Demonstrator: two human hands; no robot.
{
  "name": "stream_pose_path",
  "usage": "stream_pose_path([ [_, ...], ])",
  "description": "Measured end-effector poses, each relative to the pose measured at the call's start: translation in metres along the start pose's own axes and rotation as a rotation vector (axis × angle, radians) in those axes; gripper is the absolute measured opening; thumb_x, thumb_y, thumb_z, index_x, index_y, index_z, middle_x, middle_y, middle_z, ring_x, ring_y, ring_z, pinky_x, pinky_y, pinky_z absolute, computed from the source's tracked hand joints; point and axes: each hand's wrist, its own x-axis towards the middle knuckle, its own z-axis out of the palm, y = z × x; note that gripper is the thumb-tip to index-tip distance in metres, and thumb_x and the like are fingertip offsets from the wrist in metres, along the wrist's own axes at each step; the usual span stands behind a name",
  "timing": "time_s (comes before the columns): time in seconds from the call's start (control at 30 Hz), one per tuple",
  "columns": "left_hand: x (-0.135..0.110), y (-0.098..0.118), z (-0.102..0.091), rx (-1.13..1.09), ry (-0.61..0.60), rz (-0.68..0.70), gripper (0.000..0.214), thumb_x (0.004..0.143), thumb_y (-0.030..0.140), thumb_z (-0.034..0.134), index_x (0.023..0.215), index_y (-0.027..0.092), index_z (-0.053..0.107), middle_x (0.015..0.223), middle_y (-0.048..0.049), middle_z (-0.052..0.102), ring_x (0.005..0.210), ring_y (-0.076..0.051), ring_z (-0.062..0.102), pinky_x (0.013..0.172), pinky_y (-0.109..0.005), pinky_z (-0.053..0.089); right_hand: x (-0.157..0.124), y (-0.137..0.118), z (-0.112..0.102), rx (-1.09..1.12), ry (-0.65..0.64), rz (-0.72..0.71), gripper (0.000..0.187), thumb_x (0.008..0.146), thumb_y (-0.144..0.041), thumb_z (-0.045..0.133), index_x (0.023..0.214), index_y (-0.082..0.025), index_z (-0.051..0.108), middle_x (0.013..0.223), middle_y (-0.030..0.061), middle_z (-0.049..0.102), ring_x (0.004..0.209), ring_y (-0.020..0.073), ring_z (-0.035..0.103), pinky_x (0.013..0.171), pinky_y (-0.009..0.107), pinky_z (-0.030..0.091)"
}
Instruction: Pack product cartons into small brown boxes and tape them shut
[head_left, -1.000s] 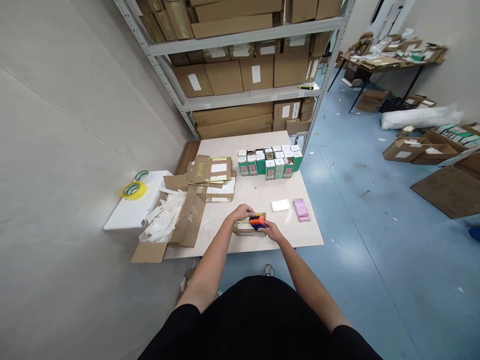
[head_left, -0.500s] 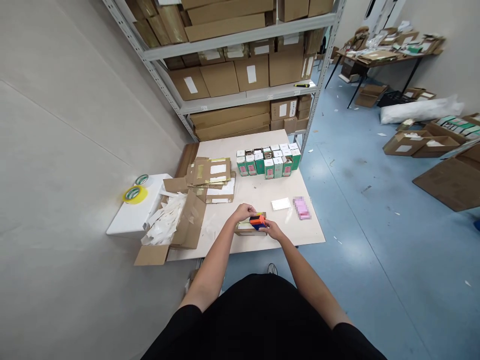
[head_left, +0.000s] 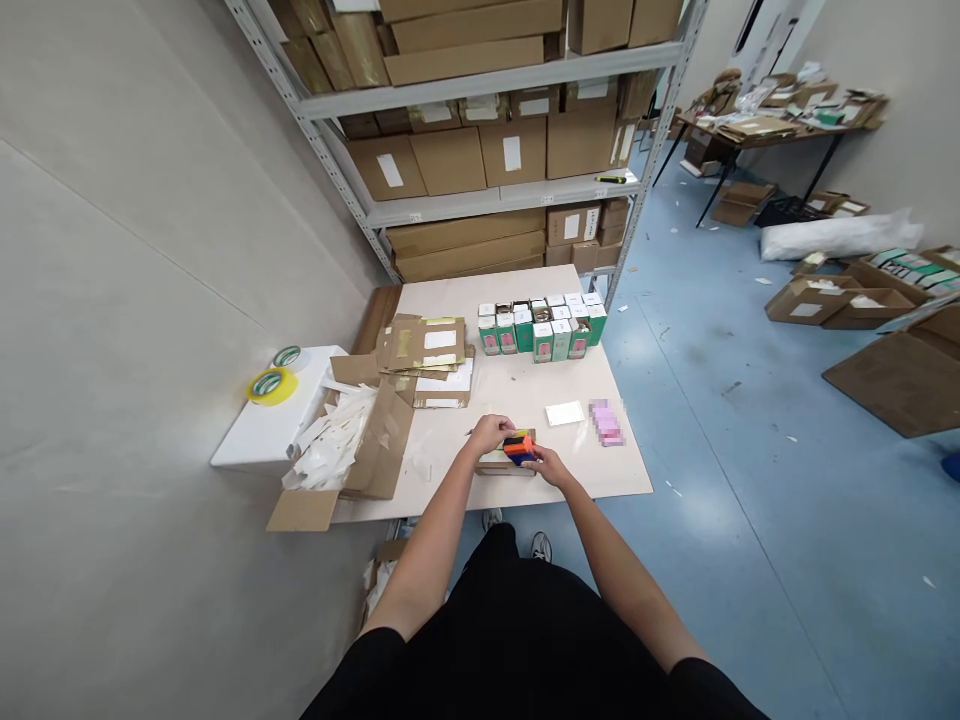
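Note:
A small cardboard box [head_left: 495,468] lies near the front edge of the table [head_left: 450,482], with yellow tape showing at its top. Over its right part is an orange and blue tape dispenser [head_left: 519,449]. My right hand [head_left: 548,465] grips the dispenser from the right side. On the other side, my left hand [head_left: 492,433] is bent over the box with its fingertips pinched together close to the dispenser. What those fingertips pinch, if anything, is too small to make out. A white card [head_left: 564,413] lies right of the hands, beside a pixelated pink stack [head_left: 606,423].
Several green and white boxes [head_left: 561,340] stand at the back right of the table. Flattened cardboard [head_left: 427,345] lies left of them, and an open carton [head_left: 390,450] of white paper sits front left. Tape rolls [head_left: 271,386] rest on a white surface. Behind stands a loaded shelf [head_left: 495,200].
The camera view has shifted slightly, bringing a second shoe into sight. Both hands and the tape dispenser stay at the small box, with little visible movement.

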Motion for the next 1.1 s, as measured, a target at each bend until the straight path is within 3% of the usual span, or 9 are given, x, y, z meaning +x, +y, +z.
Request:
stream_pose_path([
  [0.33,0.007,-0.002,-0.002,-0.024,0.012,0.029,0.012,0.079,0.027,0.071,0.083,0.021,0.08,0.078,-0.0025,0.076,0.075,-0.018,0.067,0.07,-0.027,0.05,-0.002,-0.016,-0.001,0.026,0.004,0.023,0.047,0.077,-0.046,0.077,0.117,-0.023,0.073,0.112,0.0038,0.077,0.107,0.0281,0.067,0.1,0.04,0.049],
  [0.6,0.008,0.005,-0.02,-0.207,0.059,0.036,0.007,0.077,0.022,0.072,0.078,0.018,0.077,0.073,-0.0014,0.074,0.069,-0.015,0.066,0.069,-0.027,0.051,-0.006,-0.042,-0.014,-0.091,0.077,0.012,0.036,0.081,-0.051,0.075,0.098,-0.02,0.073,0.097,0.0037,0.075,0.095,0.0247,0.065,0.092,0.037,0.05],
  [0.9,-0.004,0.007,-0.053,-0.307,0.174,-0.032,0.004,0.076,0.02,0.075,0.077,0.017,0.077,0.067,-0.0009,0.072,0.063,-0.014,0.065,0.062,-0.024,0.05,0.0,-0.062,-0.017,-0.107,0.008,0.002,0.041,0.084,-0.054,0.074,0.11,-0.022,0.075,0.104,0.0044,0.076,0.101,0.0275,0.066,0.094,0.039,0.05],
  [1.1,-0.021,-0.009,-0.049,-0.338,0.237,-0.12,0.008,0.074,0.025,0.08,0.076,0.017,0.078,0.066,-0.0016,0.073,0.064,-0.015,0.068,0.065,-0.026,0.053,0.004,-0.073,-0.02,-0.131,-0.102,0.019,0.049,0.085,-0.056,0.074,0.119,-0.022,0.075,0.111,0.0058,0.077,0.105,0.0303,0.067,0.097,0.042,0.051],
])
